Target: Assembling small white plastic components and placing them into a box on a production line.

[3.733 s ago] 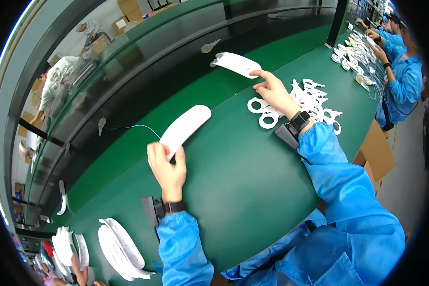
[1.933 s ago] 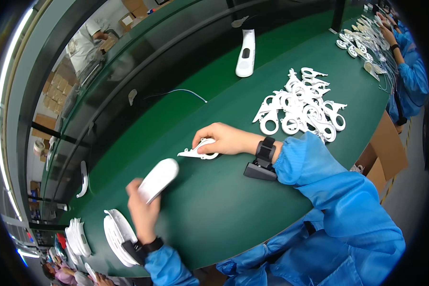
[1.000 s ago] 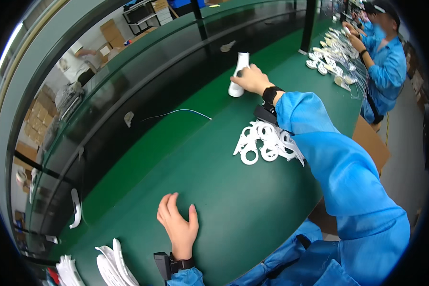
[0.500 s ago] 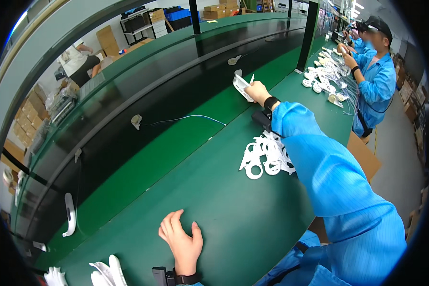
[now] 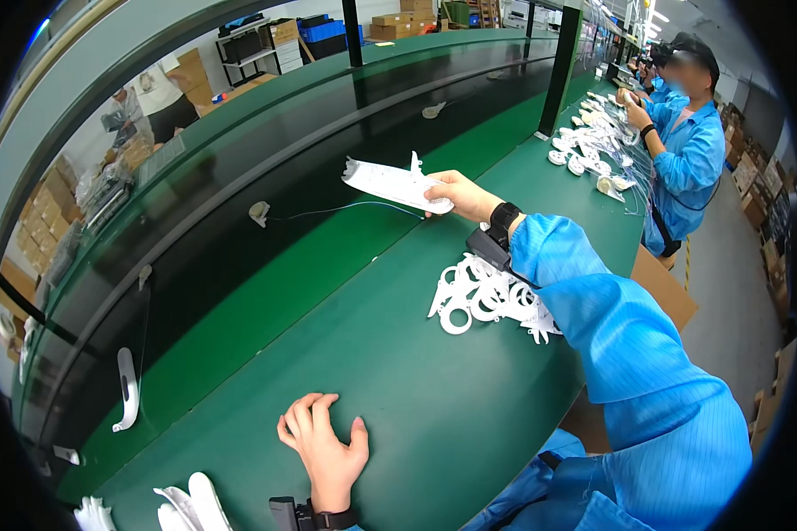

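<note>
My right hand (image 5: 465, 196) reaches out over the far part of the green bench and grips a long white plastic housing (image 5: 385, 183) by its right end. The housing points left with its broad face showing; a small prong stands up from its edge. Below my right wrist lies a pile of white ring-shaped plastic parts (image 5: 487, 296). At the lower middle, my left hand (image 5: 326, 450) is empty, its fingers bent and apart, over the green tabletop (image 5: 266, 380). Several long white plastic shells (image 5: 205, 503) lie at the lower left, nearest to that hand.
A dark curved conveyor belt (image 5: 230, 265) runs along the far side, carrying a small part (image 5: 259, 213) with a thin wire and a white curved shell (image 5: 127, 389). A black post (image 5: 561, 75) rises beyond. At right, a co-worker in blue (image 5: 686, 146) stands by wired white parts (image 5: 584, 146).
My right hand has come slightly left and nearer, and the housing has turned so its broad face shows and its free end points left. The left hand has scarcely moved.
</note>
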The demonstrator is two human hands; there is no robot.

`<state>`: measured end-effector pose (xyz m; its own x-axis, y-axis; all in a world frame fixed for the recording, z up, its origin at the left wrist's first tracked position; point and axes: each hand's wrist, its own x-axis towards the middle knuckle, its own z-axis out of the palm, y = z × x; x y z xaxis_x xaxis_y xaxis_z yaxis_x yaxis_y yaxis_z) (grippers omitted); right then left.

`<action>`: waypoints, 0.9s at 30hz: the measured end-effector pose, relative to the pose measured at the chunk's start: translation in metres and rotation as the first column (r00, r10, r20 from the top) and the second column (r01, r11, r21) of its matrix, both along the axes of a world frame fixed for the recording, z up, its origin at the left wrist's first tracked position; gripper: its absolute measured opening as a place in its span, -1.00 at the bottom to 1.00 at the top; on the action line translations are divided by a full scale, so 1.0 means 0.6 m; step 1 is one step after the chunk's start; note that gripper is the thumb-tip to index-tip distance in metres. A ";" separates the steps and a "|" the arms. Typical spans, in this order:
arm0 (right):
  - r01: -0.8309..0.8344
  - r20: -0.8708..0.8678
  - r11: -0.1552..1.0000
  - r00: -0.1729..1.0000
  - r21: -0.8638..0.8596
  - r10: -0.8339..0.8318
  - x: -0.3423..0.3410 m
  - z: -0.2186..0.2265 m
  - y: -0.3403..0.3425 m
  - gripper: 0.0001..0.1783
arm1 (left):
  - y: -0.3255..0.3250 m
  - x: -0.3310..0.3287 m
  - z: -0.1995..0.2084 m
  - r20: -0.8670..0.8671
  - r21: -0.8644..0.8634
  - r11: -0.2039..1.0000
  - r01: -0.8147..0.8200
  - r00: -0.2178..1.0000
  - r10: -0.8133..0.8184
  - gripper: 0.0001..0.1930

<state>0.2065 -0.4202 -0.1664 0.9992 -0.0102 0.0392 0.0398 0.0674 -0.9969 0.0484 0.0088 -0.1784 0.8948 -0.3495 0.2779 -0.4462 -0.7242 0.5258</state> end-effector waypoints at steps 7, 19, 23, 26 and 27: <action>0.562 0.390 0.602 0.827 -0.567 -0.405 0.028 -0.025 -0.043 -0.63 | -0.006 0.004 -0.007 0.014 0.011 1.000 -0.006 1.000 0.006 -0.62; 0.353 0.330 0.024 0.896 -0.935 -0.296 0.023 0.027 0.009 -0.18 | -0.003 0.011 -0.012 0.101 -0.017 1.000 -0.006 0.995 0.007 -0.71; 0.482 0.467 0.175 0.876 -0.859 -0.120 -0.018 0.061 -0.020 -0.32 | 0.000 0.013 -0.015 0.070 -0.035 0.990 -0.134 0.988 0.136 -0.60; 0.378 0.397 0.482 0.915 -0.790 -0.067 -0.068 0.120 0.008 -0.39 | 0.036 0.039 -0.024 0.058 -0.023 0.941 -0.339 0.939 0.340 -0.53; 0.343 0.356 0.516 0.931 -0.785 -0.077 -0.100 0.149 0.027 -0.37 | 0.055 0.061 -0.030 0.043 -0.085 0.916 -0.392 0.917 0.396 -0.54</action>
<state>0.1468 -0.4042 -0.0768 0.9222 -0.0485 0.3836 0.1831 -0.8190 -0.5437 0.0851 0.0417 -0.1963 0.9371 0.0511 0.3453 -0.1644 -0.8079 0.5659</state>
